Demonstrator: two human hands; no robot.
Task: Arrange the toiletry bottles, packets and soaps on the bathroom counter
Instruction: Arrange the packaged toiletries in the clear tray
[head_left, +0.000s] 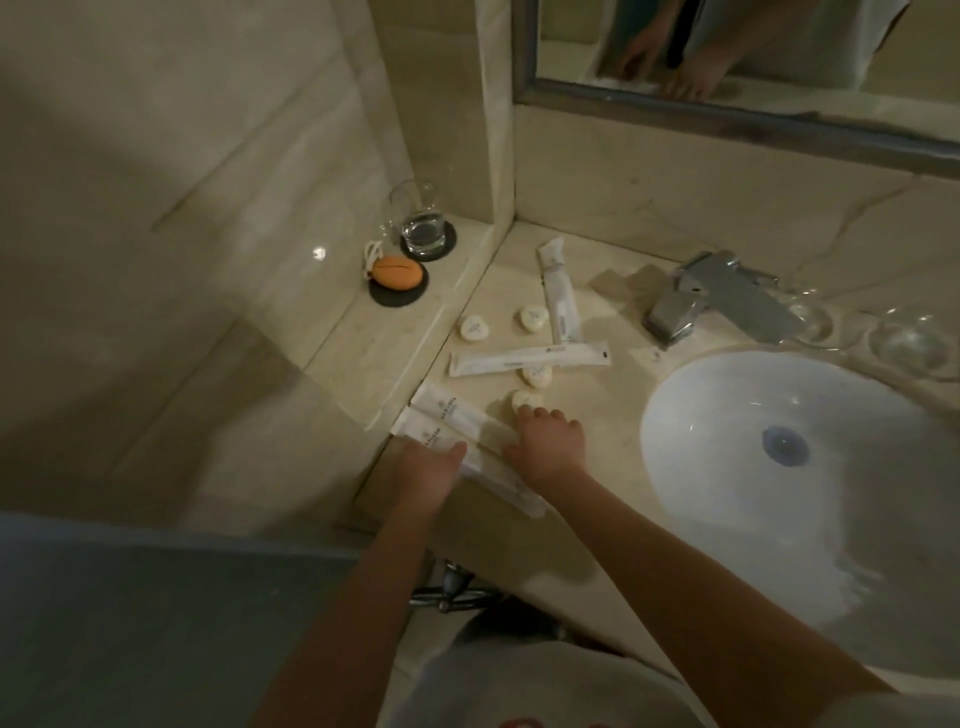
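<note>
From the head camera, both hands lay on the long white packets (457, 431) at the worktop's (597, 499) near-left edge: left hand (423, 475) flat on them, fingers together; right hand (550, 441) pressing, fingers slightly spread, tips near a soap (525, 400). They seemed to be squaring the packets; next, probably gathering the scattered soaps

You had bare beige marble counter (597, 317) at frame centre, between the long white packets (530, 358) and the chrome faucet (717, 296). Small white oval soaps (535, 318) cluttered the left; the white basin (779, 467) blocked the right.
</note>
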